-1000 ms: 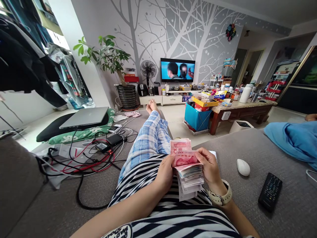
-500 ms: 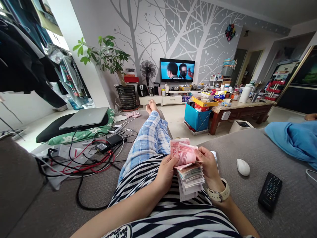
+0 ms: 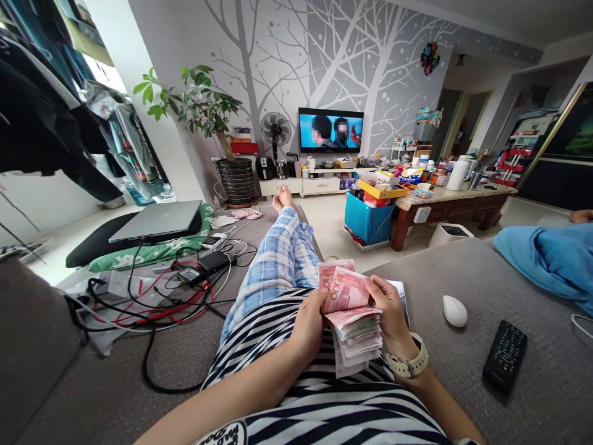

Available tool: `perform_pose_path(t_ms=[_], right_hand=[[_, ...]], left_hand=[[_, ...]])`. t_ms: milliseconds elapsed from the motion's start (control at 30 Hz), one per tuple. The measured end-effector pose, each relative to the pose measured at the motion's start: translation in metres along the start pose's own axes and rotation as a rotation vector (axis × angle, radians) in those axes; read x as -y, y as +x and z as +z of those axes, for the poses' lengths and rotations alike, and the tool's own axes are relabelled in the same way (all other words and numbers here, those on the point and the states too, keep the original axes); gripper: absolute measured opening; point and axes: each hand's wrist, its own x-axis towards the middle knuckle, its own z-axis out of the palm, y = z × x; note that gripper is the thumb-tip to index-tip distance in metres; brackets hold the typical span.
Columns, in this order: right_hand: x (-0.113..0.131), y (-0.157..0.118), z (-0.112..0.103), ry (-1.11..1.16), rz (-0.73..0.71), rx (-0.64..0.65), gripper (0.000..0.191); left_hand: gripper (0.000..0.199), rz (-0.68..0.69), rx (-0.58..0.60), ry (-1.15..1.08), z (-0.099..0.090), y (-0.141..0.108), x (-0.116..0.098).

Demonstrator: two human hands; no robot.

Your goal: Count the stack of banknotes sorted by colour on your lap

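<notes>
Over my lap I hold a wad of banknotes (image 3: 359, 337), folded over so that its layered edges hang toward me. My left hand (image 3: 306, 324) is closed on the wad's left side. With thumb and fingers, my right hand (image 3: 390, 314) pinches the right edge of a red 100 banknote (image 3: 347, 289), which stands up at the top of the wad. Another red note shows behind it on the left. My palms and the inner part of the wad are hidden. A pale watch sits on my right wrist.
On the grey sofa, a white mouse (image 3: 454, 311) and a black remote control (image 3: 504, 356) lie to my right. Tangled cables (image 3: 185, 290) and a laptop (image 3: 156, 221) are on the left. A loaded coffee table (image 3: 454, 196) and a television (image 3: 330, 130) stand ahead.
The front red note has come toward me and tilted, showing more of its printed face. Another red note now lies over the wad's top fold. Both hands stay nearly in place.
</notes>
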Motion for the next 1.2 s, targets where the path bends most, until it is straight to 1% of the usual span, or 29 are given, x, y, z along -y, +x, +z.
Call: perform_pose_path(t_ms=[367,533,733,867,1033,1200], right_hand=[[0.0033,-0.0034,0.0028,0.031,-0.019,0.005,0.041],[0.0040,-0.0033,0.0014,-0.023,-0.036,-0.007,0.038],[0.0045,-0.0023,0.0029,-0.026,-0.018,-0.055,0.029],[0.0064,-0.0031,0.0039,-0.024,-0.048,-0.085,0.028],[0.0055,-0.0051,0.0007,-0.075,-0.086,-0.096,0.031],[0.0030,-0.0053,-0.0017,-0.072,-0.100,-0.081,0.034]], left_hand=[[0.021,-0.012,0.001,0.026,0.0009,0.0004,0.0012],[0.021,-0.010,0.001,0.035,0.0014,-0.0012,0.0001],[0.020,-0.016,0.000,0.047,0.0024,-0.0023,-0.0006],[0.020,-0.015,-0.001,0.052,0.0022,-0.0026,-0.0013],[0.019,-0.015,0.013,0.058,0.0017,-0.0022,-0.0028],[0.018,-0.008,0.021,0.061,0.0014,-0.0017,-0.0035]])
